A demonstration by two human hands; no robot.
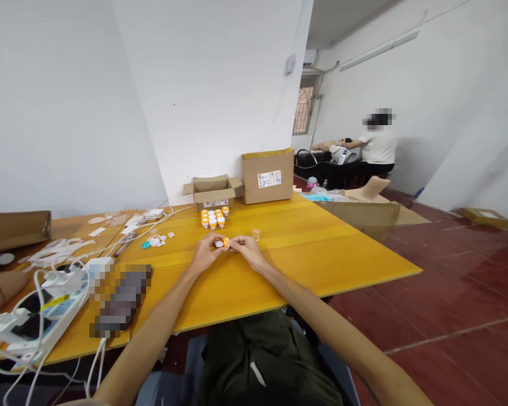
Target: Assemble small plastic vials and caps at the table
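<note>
Above the yellow table (322,248), a small white bottle with an orange cap (220,244) lies on its side between my two hands. My left hand (206,251) is closed around its white body. The fingers of my right hand (248,250) pinch at its orange cap end. Just beyond my hands stand several similar small bottles (213,224) in a tight group, with orange or white tops. A clear plastic ring-like piece (256,233) lies past my right hand. To the left is a little pile of white pieces (156,241) beside a teal ring (146,245).
An open carton (214,197) and a taller closed carton (267,186) stand against the wall. At the left are a power strip (63,310) with tangled white cables and a blurred dark device (125,299). A person (379,148) sits in the background.
</note>
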